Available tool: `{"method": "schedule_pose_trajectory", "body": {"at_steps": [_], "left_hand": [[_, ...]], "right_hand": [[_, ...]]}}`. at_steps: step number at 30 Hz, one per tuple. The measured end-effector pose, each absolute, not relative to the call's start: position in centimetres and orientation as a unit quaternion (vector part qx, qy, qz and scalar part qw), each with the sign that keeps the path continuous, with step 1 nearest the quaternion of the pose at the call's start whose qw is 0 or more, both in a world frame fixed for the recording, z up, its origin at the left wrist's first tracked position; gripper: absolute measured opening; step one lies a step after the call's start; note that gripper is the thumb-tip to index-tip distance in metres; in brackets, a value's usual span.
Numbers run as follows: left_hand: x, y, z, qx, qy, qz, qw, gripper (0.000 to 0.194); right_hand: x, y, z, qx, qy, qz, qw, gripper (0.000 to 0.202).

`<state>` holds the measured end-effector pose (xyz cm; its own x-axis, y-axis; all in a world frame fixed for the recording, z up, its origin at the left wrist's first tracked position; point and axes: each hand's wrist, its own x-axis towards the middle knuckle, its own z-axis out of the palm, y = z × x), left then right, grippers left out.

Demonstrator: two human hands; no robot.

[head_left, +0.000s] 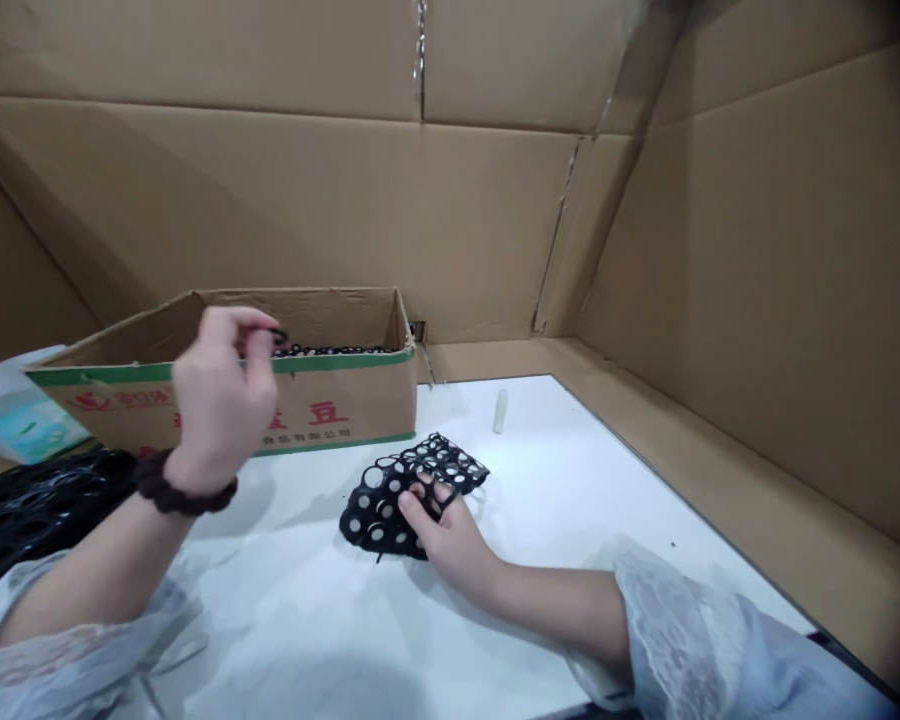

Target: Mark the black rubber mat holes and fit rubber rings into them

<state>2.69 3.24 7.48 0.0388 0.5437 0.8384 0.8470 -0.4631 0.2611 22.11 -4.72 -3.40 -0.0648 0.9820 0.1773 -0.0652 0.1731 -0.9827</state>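
My left hand (pixel 225 395) is raised in front of an open cardboard box (pixel 345 405), at the height of its rim. Thumb and forefinger pinch a small black ring-like piece (pixel 277 337), partly hidden by the fingers. Inside the box lie many small black pieces (pixel 337 350). On the white table, my right hand (pixel 450 535) is closed on a black perforated sheet (pixel 379 500) full of round holes. The sheet is bent, with its far part tilting up, and the fingers curl through or behind it.
More black perforated sheets (pixel 37 510) lie stacked at the left, near a white and turquoise package (pixel 30 415). A small translucent tube (pixel 500 411) is on the white table (pixel 570 480) beyond the right hand. Tall cardboard walls (pixel 495 220) enclose the back and right side.
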Motion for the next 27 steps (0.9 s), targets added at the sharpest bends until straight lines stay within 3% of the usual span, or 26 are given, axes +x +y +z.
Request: {"method": "schedule_pose_trajectory", "body": {"at_steps": [3,9,14,22,24,27], "left_hand": [[0.4,5.5,8.0,-0.713,-0.501,-0.414,0.263,0.034],[1.9,5.3,7.0,-0.772,-0.409,-0.363,0.324,0.034],[6.2,1.7,5.4,-0.934,-0.224,-0.207,0.187,0.027],[7.0,1.2,4.6,-0.888,-0.382,-0.222,-0.126,0.024],[6.6,1.1,5.5,-0.866,-0.41,-0.271,-0.09,0.027],[5.0,2.1,7.3,-0.779,-0.452,-0.416,0.126,0.026]], "right_hand": [[22.2,-4.8,-3.3,-0.427,-0.533,0.49,0.541,0.017],[22.3,-3.4,-3.2,-0.449,-0.501,0.486,0.558,0.025],[22.8,-2.2,-2.2,-0.419,-0.51,0.443,0.607,0.02],[22.8,-2.6,-2.4,-0.38,-0.592,0.413,0.579,0.012],[22.6,-2.8,-2.7,-0.372,-0.583,0.438,0.574,0.012],[22.4,-3.1,-3.0,-0.392,-0.567,0.472,0.55,0.015]]}}
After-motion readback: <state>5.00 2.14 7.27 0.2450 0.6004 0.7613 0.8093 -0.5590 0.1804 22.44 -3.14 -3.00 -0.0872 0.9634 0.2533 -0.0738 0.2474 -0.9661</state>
